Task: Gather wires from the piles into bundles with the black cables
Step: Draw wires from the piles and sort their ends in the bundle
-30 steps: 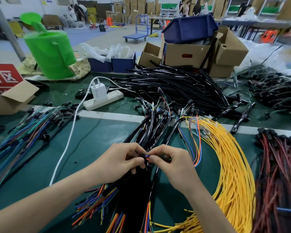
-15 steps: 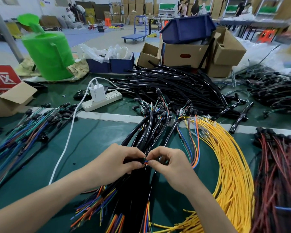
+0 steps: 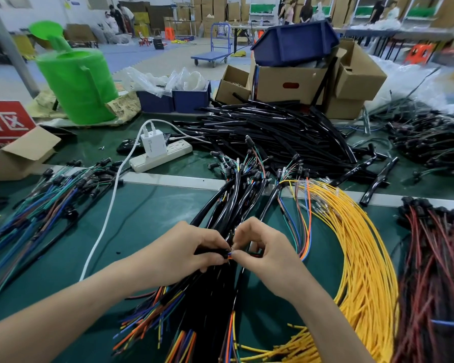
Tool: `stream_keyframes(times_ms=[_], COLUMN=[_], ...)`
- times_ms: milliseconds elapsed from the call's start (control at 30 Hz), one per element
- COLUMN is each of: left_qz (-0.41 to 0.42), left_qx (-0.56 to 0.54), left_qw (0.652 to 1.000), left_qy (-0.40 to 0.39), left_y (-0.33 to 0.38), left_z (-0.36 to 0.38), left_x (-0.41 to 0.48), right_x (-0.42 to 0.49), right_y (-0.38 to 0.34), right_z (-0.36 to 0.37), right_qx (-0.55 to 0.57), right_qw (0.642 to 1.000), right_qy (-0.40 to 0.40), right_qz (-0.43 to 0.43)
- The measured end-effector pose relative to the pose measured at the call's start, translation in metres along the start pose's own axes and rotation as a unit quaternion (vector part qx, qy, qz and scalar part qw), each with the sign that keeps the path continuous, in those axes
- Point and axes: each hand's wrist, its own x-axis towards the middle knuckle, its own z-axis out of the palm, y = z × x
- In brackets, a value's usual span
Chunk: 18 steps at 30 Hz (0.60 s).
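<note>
My left hand (image 3: 192,248) grips the end of a black cable (image 3: 212,252) at the centre of the green table. My right hand (image 3: 266,248) pinches a few thin coloured wires (image 3: 303,231) right at that cable's mouth; the fingertips of both hands nearly touch. Under my hands lies a pile of finished bundles (image 3: 220,205), black cables with coloured wires fanning out of them. A pile of yellow wires (image 3: 362,252) curves along the right. A heap of loose black cables (image 3: 273,132) lies further back.
Red and black wires (image 3: 438,271) lie at the far right, blue and green harnesses (image 3: 37,205) at the left. A white power strip (image 3: 160,155) with a charger and white cord sits behind. Cardboard boxes (image 3: 294,82), blue bins and a green roll (image 3: 79,85) stand at the back.
Both hands stay together at the cable end; my right fingers have worked the coloured wires a little closer into the black cable. The view has shifted slightly.
</note>
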Motion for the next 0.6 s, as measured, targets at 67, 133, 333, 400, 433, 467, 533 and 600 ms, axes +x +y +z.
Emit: stream_keyframes(times_ms=[67,133,333,400,433,467,533,600], left_qz=[-0.001,0.001,-0.018,-0.029,-0.036,-0.043,-0.065,-0.092], left_qx=[0.013,0.024,-0.009,-0.016,-0.021,-0.032,-0.068,-0.103], left_qw=[1.000,0.999,0.999,0.998,0.998,0.996,0.991,0.985], left_qy=[-0.015,-0.030,-0.036,-0.044,-0.055,-0.068,-0.093,-0.100], left_y=[0.0007,0.0010,0.0003,-0.0011,-0.0015,-0.0018,-0.0022,-0.0033], left_z=[-0.0010,-0.0010,0.0003,-0.0005,-0.0010,-0.0017,-0.0028,-0.0026], left_x=[0.0007,0.0015,0.0029,0.0039,0.0044,0.0047,0.0053,0.0064], right_x=[0.0000,-0.0005,-0.0011,-0.0012,-0.0013,-0.0013,-0.0015,-0.0017], right_y=[-0.0002,-0.0005,-0.0042,-0.0049,-0.0049,-0.0049,-0.0045,-0.0038], right_z=[-0.0005,-0.0007,-0.0008,-0.0011,-0.0013,-0.0013,-0.0008,0.0001], right_qx=[-0.005,-0.024,0.008,0.022,0.028,0.032,0.032,0.018], right_qw=[1.000,1.000,1.000,1.000,1.000,0.999,0.999,1.000], right_qy=[-0.001,-0.008,-0.007,-0.006,-0.008,-0.012,-0.016,-0.011], right_qz=[0.000,-0.002,0.000,0.000,0.002,0.005,0.009,0.005])
